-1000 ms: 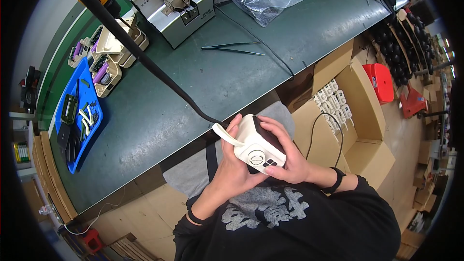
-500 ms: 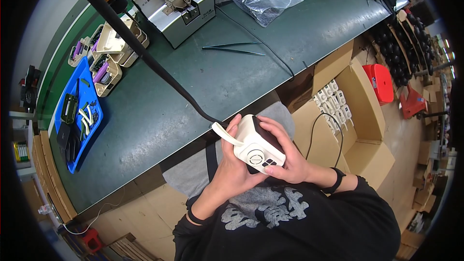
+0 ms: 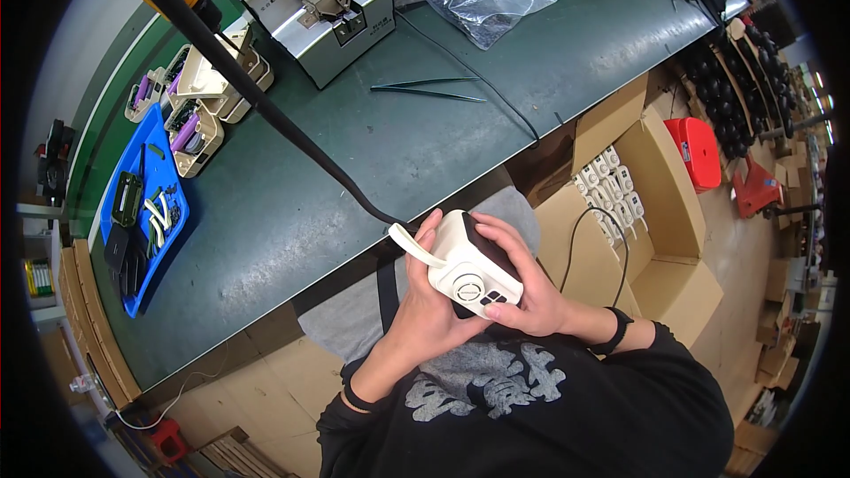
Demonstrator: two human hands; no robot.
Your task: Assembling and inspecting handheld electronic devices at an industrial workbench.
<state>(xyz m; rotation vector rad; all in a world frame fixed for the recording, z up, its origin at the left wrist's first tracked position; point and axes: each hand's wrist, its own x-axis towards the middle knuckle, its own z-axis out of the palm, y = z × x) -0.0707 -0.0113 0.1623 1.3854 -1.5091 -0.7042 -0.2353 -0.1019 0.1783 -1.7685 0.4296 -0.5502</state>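
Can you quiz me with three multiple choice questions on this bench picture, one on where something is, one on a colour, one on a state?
1. Where do the tweezers lie?
A. on the green bench top
B. in the blue tray
C. in the cardboard box

2. What colour is the stool beside the cardboard box?
A. yellow
B. red
C. white

3. How is the cream device held?
A. lying alone on the bench
B. in the left hand only
C. between both hands

Answers: 1 A, they rest on the bare mat near the metal machine. 2 B, its seat is red. 3 C, left hand and right hand both clasp it.
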